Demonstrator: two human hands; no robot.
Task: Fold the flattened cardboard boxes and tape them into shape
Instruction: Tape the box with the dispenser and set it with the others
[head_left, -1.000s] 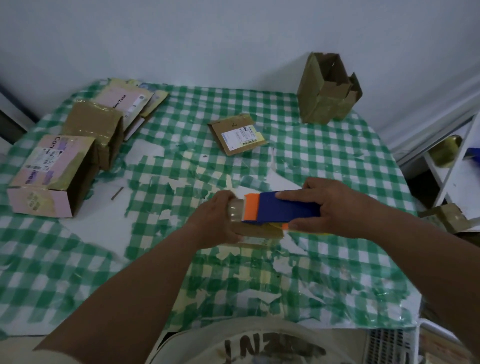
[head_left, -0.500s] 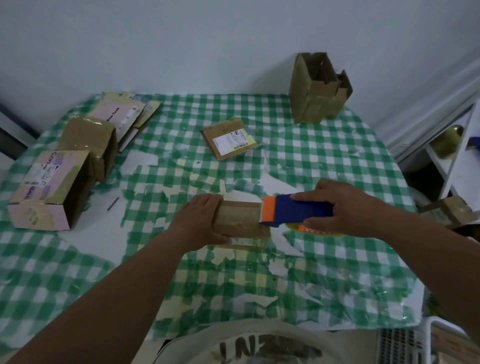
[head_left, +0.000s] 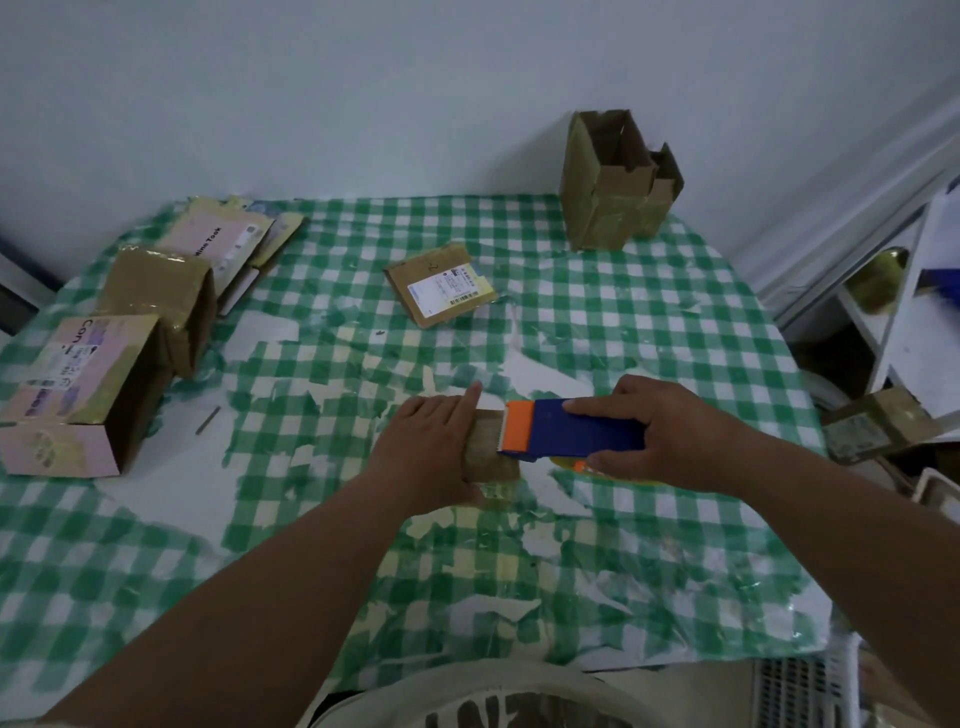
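we steady a small cardboard box (head_left: 488, 452) on the worktop (head_left: 649, 338), our left hand (head_left: 431, 447) lying across it with fingers (head_left: 470, 397) nearly straight, pressing, not curled. just beyond those fingertips, our right hand (head_left: 670, 431) wraps the blue tape dispenser (head_left: 571, 428), its orange blade end touching the box top. we judge the box light, thin-walled and easily crushed or slid; best pinned flat from above, away from the seam.
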